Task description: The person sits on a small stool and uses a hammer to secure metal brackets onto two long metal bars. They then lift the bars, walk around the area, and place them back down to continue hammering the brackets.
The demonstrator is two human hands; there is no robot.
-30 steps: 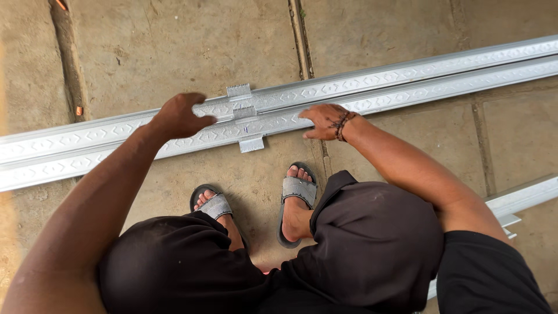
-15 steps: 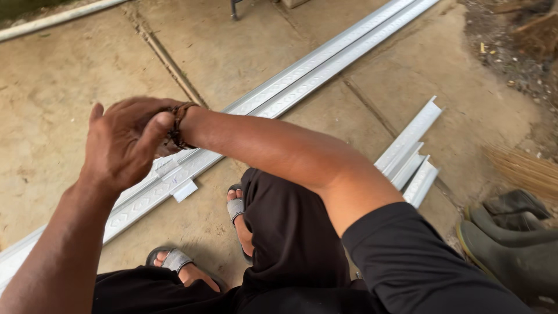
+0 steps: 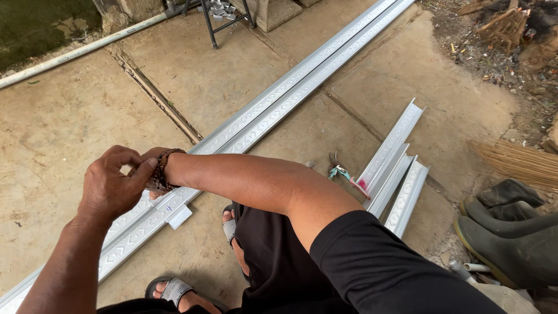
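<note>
Landmark throughout: long pair of embossed metal channels (image 3: 273,110), lying side by side on the concrete floor (image 3: 70,134), running from lower left to upper right.

Far upper left of the channels: white pipe (image 3: 75,51) along the edge of the concrete, dark wet ground beyond it.

Over the lower left stretch of the channels: left hand (image 3: 113,186), fingers curled, thumb and fingertips pinched on the beaded bracelet (image 3: 163,168) worn at the right wrist. Closed around the bracelet, not around the metal. Right hand (image 3: 152,185) mostly hidden behind the left hand and wrist; open or closed cannot be told. Right forearm crossing above the channels toward the black sleeve (image 3: 395,267).

Just below the hands, touching the near side of the channels: small metal bracket (image 3: 179,216), white-grey, jutting out.

Below the channels, lower centre: sandalled feet (image 3: 174,289), dark shorts above.

Above the channels, top centre: black metal stand legs (image 3: 212,23) with small metal pieces behind.

Right of the channels: snips with teal and pink handles (image 3: 344,174) on the floor, just beside three short channel offcuts (image 3: 395,168) laid together.

Farther right of the channels: straw broom (image 3: 517,163), then dark rubber boots (image 3: 511,232) at the lower right edge.
</note>
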